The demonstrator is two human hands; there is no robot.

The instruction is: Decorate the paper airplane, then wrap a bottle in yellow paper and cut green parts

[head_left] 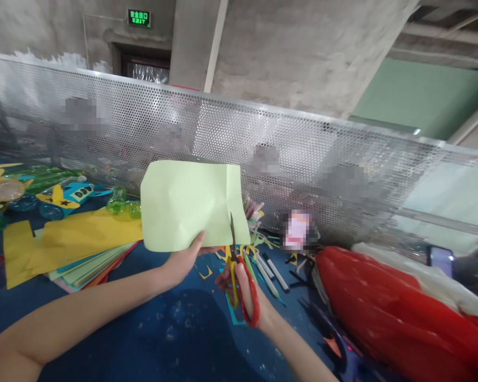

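Observation:
A pale green sheet of paper (183, 207) is held up above the table, with a crease running down near its right side. My left hand (187, 257) grips its lower edge, thumb in front and the other fingers mostly hidden behind. My right hand (242, 289) is closed around scissors (252, 302) with red and yellow handles. The blades point upward and overlap the sheet's lower right part, close to the crease. Whether they are cutting into the paper I cannot tell.
Yellow sheets (83, 233) lie over a stack of coloured paper (99, 262) at left, near bottle-and-paper planes (71, 196). Markers (274, 271) and paper scraps are right of centre. A red plastic bag (390, 307) and a glue gun (346, 350) lie at right. A perforated metal panel (223, 127) stands behind.

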